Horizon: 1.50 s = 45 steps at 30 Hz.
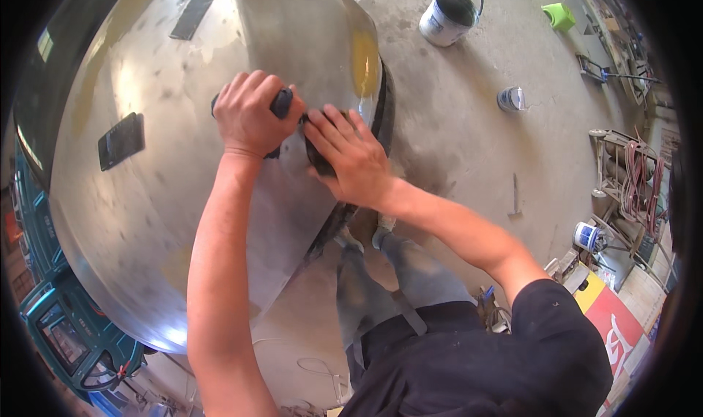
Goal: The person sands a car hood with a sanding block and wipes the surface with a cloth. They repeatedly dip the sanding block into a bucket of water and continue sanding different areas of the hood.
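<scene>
A grey, partly bare metal car body panel [278, 205] with yellowish patches curves across the left half of the view. My left hand [253, 113] is closed around the dark handle of a hand tool [281, 103] on the panel. Near the panel's right edge, my right hand [351, 153] lies over a dark rounded part beside it, fingers extended across the top and thumb on the near side. It seems to belong to the same tool, but my hands hide its middle and underside, so its exact kind cannot be made out.
On the panel lie a black rectangular object [121, 141] and a dark flat strip [195, 13]. A bucket [450, 16], a small tin [511, 99] and a hammer-like tool [515, 197] are on the concrete floor. Teal cases [73, 329] stand at left; coiled hoses [641, 179] at right.
</scene>
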Motion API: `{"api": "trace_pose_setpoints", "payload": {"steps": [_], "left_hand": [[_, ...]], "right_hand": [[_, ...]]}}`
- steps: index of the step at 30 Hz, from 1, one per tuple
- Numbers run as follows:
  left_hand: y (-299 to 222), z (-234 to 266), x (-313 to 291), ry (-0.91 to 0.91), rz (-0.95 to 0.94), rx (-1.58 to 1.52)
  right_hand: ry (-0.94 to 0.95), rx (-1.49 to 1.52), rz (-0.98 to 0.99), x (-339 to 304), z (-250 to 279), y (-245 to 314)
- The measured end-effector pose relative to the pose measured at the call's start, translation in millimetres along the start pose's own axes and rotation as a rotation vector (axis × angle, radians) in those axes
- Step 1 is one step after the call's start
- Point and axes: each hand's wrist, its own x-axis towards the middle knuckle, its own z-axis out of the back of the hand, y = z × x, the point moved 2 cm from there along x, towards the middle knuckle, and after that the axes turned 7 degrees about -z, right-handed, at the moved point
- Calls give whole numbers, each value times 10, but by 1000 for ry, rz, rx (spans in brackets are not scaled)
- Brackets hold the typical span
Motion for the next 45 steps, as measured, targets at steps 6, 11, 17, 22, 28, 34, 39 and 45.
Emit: {"api": "trace_pose_setpoints", "payload": {"steps": [6, 11, 17, 22, 28, 34, 39, 45], "left_hand": [[-68, 26, 44, 21, 28, -10], [0, -1, -104, -27, 39, 15], [-26, -24, -81, -49, 35, 5], [4, -31, -100, -36, 37, 22], [-5, 15, -69, -36, 25, 21], [9, 34, -17, -63, 2, 21], [9, 4, -40, -61, 25, -4], [-5, -3, -77, -2, -28, 6]], "right_hand": [[63, -72, -50, -428, 64, -117], [78, -8, -1, -77, -7, -79], [38, 9, 26, 43, -30, -116], [91, -126, 66, -285, 149, -182], [32, -49, 60, 40, 13, -17], [-6, -91, 76, 220, 11, -42], [36, -57, 50, -138, 44, -97], [43, -64, 19, 32, 26, 7]]}}
